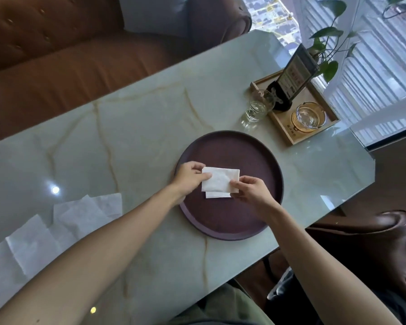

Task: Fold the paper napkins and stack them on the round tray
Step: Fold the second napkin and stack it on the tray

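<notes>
A folded white paper napkin (219, 180) is held just over the dark purple round tray (251, 148). My left hand (189, 177) pinches its left edge with thumb on top. Its right lower corner is pinched by my right hand (250, 190). Beneath it, the edge of another folded napkin (217, 195) shows on the tray. Several unfolded white napkins (56, 228) lie spread on the table at the left, partly hidden by my left forearm.
A pale marble table (138, 127) holds the tray. At the back right, a wooden tray (314, 127) carries a sign stand (293, 78) and a glass ashtray (308, 116); a drinking glass (256, 109) stands beside it. Brown sofa behind, leather seat at right.
</notes>
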The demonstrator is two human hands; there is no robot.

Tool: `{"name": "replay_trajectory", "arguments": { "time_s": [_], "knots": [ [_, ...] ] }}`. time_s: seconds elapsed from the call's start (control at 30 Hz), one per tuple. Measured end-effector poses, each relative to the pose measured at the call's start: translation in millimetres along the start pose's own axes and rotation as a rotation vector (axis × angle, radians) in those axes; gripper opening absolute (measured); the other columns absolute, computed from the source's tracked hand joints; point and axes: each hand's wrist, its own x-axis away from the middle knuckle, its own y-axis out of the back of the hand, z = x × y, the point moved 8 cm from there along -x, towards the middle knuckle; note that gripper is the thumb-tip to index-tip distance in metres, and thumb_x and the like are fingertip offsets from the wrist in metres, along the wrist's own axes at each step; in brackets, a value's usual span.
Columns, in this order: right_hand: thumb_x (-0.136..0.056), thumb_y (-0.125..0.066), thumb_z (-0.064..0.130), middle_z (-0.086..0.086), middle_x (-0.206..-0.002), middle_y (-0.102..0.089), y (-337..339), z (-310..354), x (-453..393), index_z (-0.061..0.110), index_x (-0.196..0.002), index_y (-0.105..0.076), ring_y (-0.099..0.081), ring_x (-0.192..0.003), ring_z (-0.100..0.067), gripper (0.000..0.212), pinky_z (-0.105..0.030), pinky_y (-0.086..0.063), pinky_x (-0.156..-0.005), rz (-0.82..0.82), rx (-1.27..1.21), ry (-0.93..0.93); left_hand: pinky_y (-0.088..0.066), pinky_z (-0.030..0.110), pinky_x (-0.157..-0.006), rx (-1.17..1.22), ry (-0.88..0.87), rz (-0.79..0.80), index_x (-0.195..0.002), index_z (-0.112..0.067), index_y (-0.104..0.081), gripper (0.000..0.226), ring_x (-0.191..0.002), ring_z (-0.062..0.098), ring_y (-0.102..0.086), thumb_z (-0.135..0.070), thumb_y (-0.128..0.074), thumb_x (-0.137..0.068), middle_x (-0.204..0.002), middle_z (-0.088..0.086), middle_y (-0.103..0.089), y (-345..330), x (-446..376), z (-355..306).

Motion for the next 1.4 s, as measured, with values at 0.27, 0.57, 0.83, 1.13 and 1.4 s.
{"name": "replay_trajectory", "arguments": {
  "time_s": [0.27,0.57,0.83,1.13,1.4],
  "knots": [
    [-0.094,-0.065,0.011,-0.008,-0.071,-0.066,17,-28,-33,0.01,-0.074,-0.068,-0.062,-0.056,-0.015,0.02,-0.027,-0.052,-0.06,-0.091,0.13,-0.077,-0.061,0.041,-0.071,-0.137,0.143,-0.151,-0.077,-0.002,-0.07,0.019,-0.059,0.018,-0.058,-0.021,-0.073,-0.076,-0.065,0.001,-0.062,-28,-23,51],
    [-0.086,-0.063,0.026,-0.007,-0.076,-0.075,15,-37,-43,0.008,-0.08,-0.07,-0.074,-0.066,-0.024,0.02,-0.043,-0.06,-0.072,-0.128,0.432,-0.065,-0.043,0.024,-0.068,-0.321,0.111,-0.199,-0.079,-0.017,-0.071,0.006,-0.072,0.016,-0.06,-0.02,-0.072,-0.085,-0.064,-0.011,-0.061,-23,-25,46],
    [-0.089,-0.061,0.04,-0.005,-0.076,-0.075,14,-38,-46,0.016,-0.075,-0.067,-0.073,-0.073,-0.028,0.029,-0.047,-0.062,-0.073,-0.189,0.516,-0.065,-0.04,0.023,-0.064,-0.369,0.124,-0.203,-0.081,-0.015,-0.072,0.01,-0.07,0.015,-0.061,-0.025,-0.072,-0.085,-0.063,-0.01,-0.061,-15,-23,58],
    [-0.083,-0.058,0.052,0.002,-0.083,-0.069,23,-35,-39,0.02,-0.084,-0.066,-0.066,-0.08,-0.025,0.033,-0.033,-0.048,-0.069,-0.301,0.704,-0.143,-0.042,0.026,-0.063,-0.394,0.137,-0.241,-0.072,-0.021,-0.062,0.021,-0.076,0.022,-0.066,-0.032,-0.074,-0.084,-0.072,-0.004,-0.067,-14,-24,63],
    [-0.09,-0.054,0.044,-0.008,-0.092,-0.069,44,-26,-22,0.013,-0.083,-0.063,-0.065,-0.09,-0.037,0.034,-0.036,-0.05,-0.076,-0.437,0.818,-0.166,-0.041,0.026,-0.065,-0.317,0.077,-0.308,-0.091,-0.012,-0.064,0.016,-0.079,0.023,-0.066,-0.024,-0.074,-0.087,-0.066,-0.009,-0.057,2,-12,57]
  ]
}}
